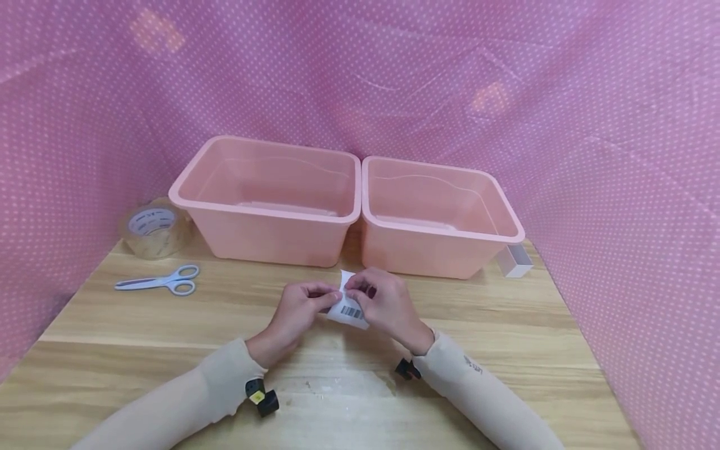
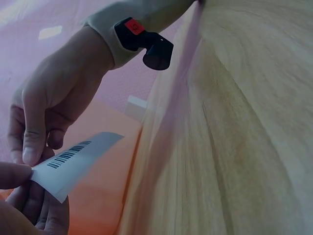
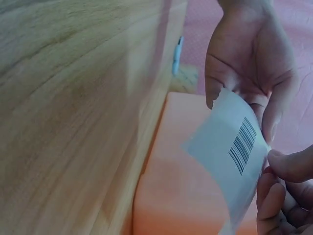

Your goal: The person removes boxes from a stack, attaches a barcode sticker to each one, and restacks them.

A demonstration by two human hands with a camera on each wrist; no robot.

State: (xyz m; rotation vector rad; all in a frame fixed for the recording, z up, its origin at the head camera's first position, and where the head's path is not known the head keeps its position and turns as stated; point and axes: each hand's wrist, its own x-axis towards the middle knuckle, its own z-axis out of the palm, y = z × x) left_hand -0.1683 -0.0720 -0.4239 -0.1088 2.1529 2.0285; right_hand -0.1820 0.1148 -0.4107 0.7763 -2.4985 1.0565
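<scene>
A white barcode label (image 1: pixel 350 319), slightly curled, is held between both hands above the wooden table. My left hand (image 1: pixel 297 311) pinches its left edge between thumb and fingers. From the other side, my right hand (image 1: pixel 388 303) pinches the upper part of the label with thumb and fingertips. In the left wrist view the label (image 2: pixel 78 161) bends outward from the left thumb, its barcode showing. The right wrist view shows one ragged end of the label (image 3: pixel 220 152) near the left hand (image 3: pixel 249 58). Exactly where the right fingertips meet the label is partly hidden.
Two pink bins (image 1: pixel 270 237) (image 1: pixel 422 253) stand side by side behind the hands. A roll of clear tape (image 1: pixel 182 231) and light-blue scissors (image 1: pixel 163 282) lie at the left. A small white box (image 1: pixel 516 262) sits beside the right bin. Pink dotted cloth (image 1: pixel 360 75) surrounds the table.
</scene>
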